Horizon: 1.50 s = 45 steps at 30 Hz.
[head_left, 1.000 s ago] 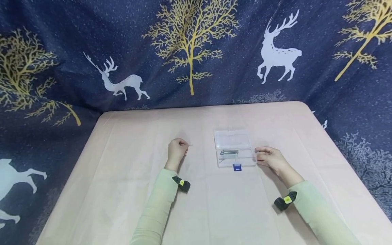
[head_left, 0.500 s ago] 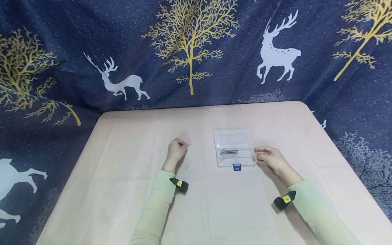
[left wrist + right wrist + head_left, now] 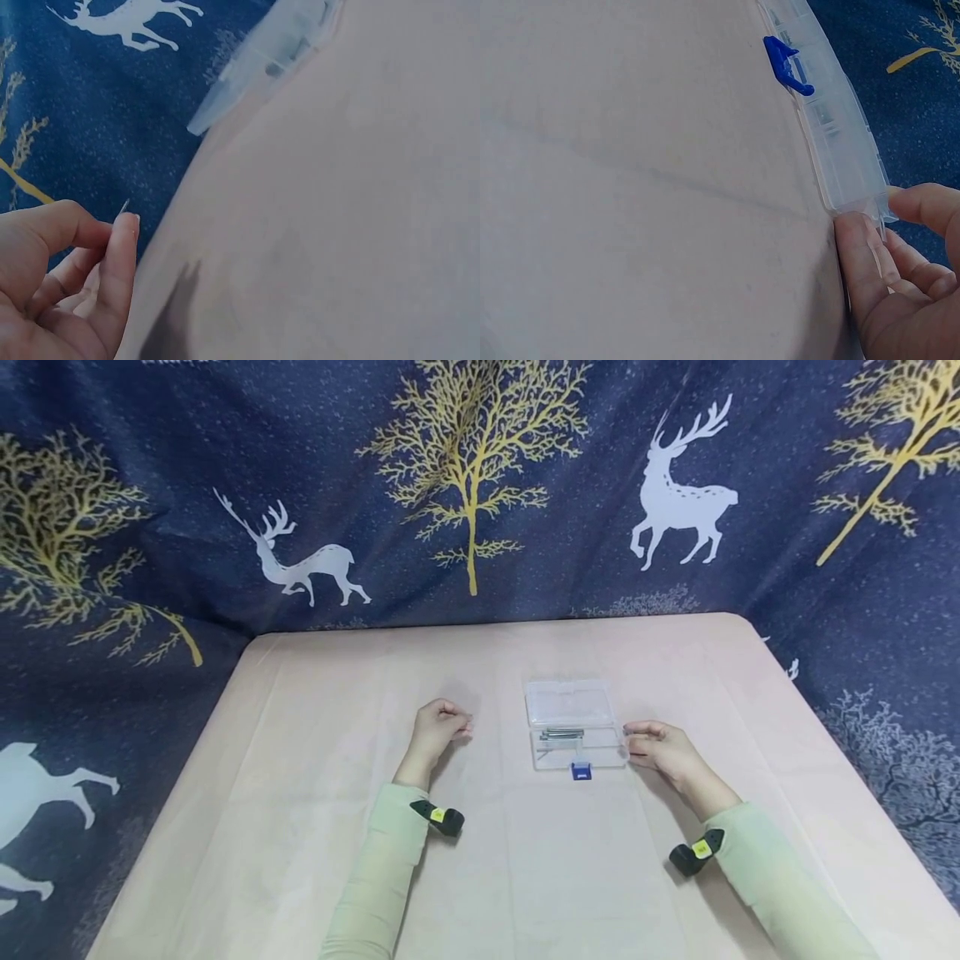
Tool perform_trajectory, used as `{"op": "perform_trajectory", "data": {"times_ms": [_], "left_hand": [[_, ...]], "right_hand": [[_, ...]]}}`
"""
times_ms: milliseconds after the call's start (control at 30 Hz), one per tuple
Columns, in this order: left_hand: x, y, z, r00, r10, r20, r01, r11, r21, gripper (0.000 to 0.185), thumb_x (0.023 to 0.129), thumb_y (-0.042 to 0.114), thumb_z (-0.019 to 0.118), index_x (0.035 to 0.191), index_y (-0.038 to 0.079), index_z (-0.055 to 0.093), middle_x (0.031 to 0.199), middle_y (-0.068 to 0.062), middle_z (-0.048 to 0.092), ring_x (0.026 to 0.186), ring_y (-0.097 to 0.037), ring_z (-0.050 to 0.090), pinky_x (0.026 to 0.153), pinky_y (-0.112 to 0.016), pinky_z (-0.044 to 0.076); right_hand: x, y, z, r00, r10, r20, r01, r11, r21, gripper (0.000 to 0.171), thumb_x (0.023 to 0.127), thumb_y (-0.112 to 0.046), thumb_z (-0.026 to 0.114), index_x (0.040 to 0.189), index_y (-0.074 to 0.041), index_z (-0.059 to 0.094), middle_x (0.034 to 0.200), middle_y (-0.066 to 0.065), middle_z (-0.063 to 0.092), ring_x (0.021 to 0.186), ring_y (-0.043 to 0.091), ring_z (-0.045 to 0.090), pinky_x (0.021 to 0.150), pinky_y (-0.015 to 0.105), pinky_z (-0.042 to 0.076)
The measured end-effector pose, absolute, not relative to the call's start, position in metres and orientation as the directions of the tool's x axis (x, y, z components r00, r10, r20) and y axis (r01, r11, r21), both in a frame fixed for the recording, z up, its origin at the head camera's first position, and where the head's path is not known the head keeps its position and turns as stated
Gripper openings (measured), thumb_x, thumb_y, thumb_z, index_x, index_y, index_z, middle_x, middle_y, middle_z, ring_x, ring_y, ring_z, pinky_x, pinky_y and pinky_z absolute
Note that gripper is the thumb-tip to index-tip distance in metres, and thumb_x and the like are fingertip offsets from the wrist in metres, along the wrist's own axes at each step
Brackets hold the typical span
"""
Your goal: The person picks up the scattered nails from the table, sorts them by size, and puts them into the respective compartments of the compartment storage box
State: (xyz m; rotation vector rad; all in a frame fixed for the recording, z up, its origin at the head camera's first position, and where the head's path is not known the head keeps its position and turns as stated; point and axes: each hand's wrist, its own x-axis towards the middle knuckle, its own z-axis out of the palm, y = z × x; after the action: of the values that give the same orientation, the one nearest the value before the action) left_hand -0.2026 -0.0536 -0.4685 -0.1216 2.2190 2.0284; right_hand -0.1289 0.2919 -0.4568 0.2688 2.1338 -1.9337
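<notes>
A clear plastic box (image 3: 602, 758) stands with its lid (image 3: 568, 702) raised and a blue latch (image 3: 581, 771) at its front. Several thin metal rods (image 3: 561, 734), perhaps nails or screws, lie in its back left compartment. My right hand (image 3: 666, 752) holds the box's right end between thumb and fingers; in the right wrist view the fingertips (image 3: 853, 225) touch its corner. Left of the box, my left hand (image 3: 442, 727) pinches a thin pointed metal piece (image 3: 125, 205) between thumb and forefinger. Only its tip shows; the rest is hidden by the fingers.
A pale pink cloth covers the table (image 3: 585, 877). Behind it hangs a dark blue curtain (image 3: 547, 577) with deer and trees. Each wrist wears a small black camera, one on the left wrist (image 3: 447, 821), one on the right wrist (image 3: 687, 859).
The left hand has turned slightly, with its fingertips shifted a little right; the thin piece showing from it earlier is hardly visible in the head view now. The right hand and box stay put.
</notes>
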Motion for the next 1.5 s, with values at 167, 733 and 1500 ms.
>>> {"op": "perform_trajectory", "data": {"times_ms": [167,733,1500], "left_hand": [[-0.199,-0.048,-0.463,-0.984,0.068,-0.163,-0.162,0.026,0.987,0.017,0.081,-0.013,0.058,0.098,-0.01,0.057,0.086,-0.023,0.068,0.06,-0.009,0.064,0.062,-0.023,0.059],[-0.177,-0.01,-0.462,-0.944,0.225,-0.242,-0.249,-0.001,0.969,0.019,0.081,-0.011,0.06,0.1,-0.013,0.057,0.081,-0.016,0.069,0.061,-0.01,0.064,0.065,-0.026,0.059],[-0.17,0.022,-0.461,-0.925,0.286,-0.251,-0.231,0.105,0.967,0.019,0.084,-0.006,0.062,0.1,-0.014,0.059,0.092,-0.03,0.068,0.059,-0.009,0.062,0.06,-0.026,0.059]], "right_hand": [[-0.129,0.293,-0.459,-0.952,-0.031,-0.306,0.303,0.084,-0.949,0.052,0.089,0.003,0.053,0.132,0.023,0.03,0.089,-0.006,0.062,0.079,0.001,0.064,0.076,0.02,0.057],[-0.129,0.294,-0.46,-0.953,-0.018,-0.301,0.298,0.099,-0.949,0.051,0.088,0.004,0.054,0.13,0.022,0.033,0.093,-0.002,0.063,0.078,0.001,0.064,0.077,0.021,0.057],[-0.129,0.296,-0.461,-0.956,-0.019,-0.294,0.291,0.106,-0.951,0.051,0.089,0.002,0.053,0.132,0.021,0.032,0.098,0.001,0.061,0.08,0.0,0.064,0.078,0.02,0.057]]}}
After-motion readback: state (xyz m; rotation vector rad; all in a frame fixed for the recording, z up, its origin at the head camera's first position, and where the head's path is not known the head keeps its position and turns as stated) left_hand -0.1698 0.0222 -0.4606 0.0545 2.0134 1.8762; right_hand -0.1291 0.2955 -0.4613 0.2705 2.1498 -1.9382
